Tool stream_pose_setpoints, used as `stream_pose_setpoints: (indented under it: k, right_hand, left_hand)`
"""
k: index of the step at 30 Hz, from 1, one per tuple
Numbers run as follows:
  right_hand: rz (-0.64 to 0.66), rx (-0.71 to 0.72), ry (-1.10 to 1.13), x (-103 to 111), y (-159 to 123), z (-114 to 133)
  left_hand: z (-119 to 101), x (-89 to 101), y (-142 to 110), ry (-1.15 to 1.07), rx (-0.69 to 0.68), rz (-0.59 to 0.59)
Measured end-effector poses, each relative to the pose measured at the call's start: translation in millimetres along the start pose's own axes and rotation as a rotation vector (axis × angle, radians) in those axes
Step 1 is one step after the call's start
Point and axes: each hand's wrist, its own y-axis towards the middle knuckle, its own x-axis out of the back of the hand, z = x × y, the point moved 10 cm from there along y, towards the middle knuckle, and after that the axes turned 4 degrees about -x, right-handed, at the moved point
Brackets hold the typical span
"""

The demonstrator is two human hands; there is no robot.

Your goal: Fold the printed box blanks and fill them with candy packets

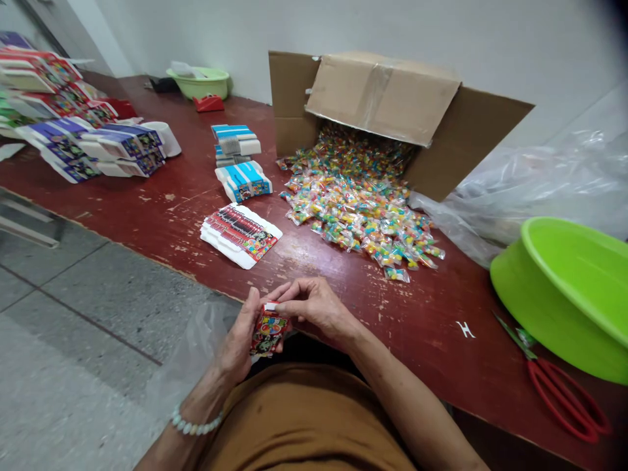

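Note:
A small red printed box (269, 331) with cartoon pictures is held over the table's front edge, close to my body. My left hand (239, 340) wraps round its side, thumb along the left edge. At the box's top, my right hand (314, 306) pinches near a white flap with thumb and fingers. Just beyond my hands lies a fanned stack of flat red cartons (240, 232). Many small clear packets of colourful candy (353, 203) spill toward me from a cardboard box (383, 98) lying on its side.
Blue carton bundles (244, 180) and purple carton bundles (122, 147) stand to the left. A large green basin (549, 294) and red-handled scissors (564, 399) are at right. Clear plastic sheeting (540, 183) lies behind. A red tape dispenser (209, 103) sits at the back.

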Motion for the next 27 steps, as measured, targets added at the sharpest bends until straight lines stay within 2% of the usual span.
stream_pose_setpoints:
  k: [5, 9, 11, 14, 18, 20, 24, 27]
  right_hand:
    - [0.032, 0.065, -0.118, 1.8, 0.3, -2.4]
    - [0.110, 0.145, -0.171, -5.2, 0.9, -9.3]
    - [0.083, 0.181, -0.202, -3.2, 1.9, -14.9]
    - [-0.025, 0.221, -0.335, 2.8, 2.7, -21.1]
    - [0.005, 0.184, -0.349, 1.5, 12.8, -22.2]
    - [-0.084, 0.202, -0.456, 14.5, 27.3, -9.6]
    - [-0.401, 0.266, -0.875, 49.0, 72.2, 30.7]
    - [-0.504, 0.209, -1.109, 54.5, 108.4, 45.4]
  left_hand:
    - [3.8, 6.0, -0.4, 0.033, 0.035, -0.060]
    - [-0.4, 8.5, 1.9, -0.061, 0.031, -0.127]
    - [-2.2, 7.7, 3.7, -0.115, 0.026, -0.127]
    - [-5.6, 10.4, 4.6, -0.173, -0.002, -0.145]
    - [-6.8, 21.6, -1.7, -0.173, -0.050, -0.171]
    - [-3.7, 37.7, -9.6, -0.053, -0.064, -0.225]
    - [-7.1, 92.3, -31.3, 0.300, -0.160, -0.452]
    - [-19.5, 127.8, -43.3, 0.499, -0.255, -0.604]
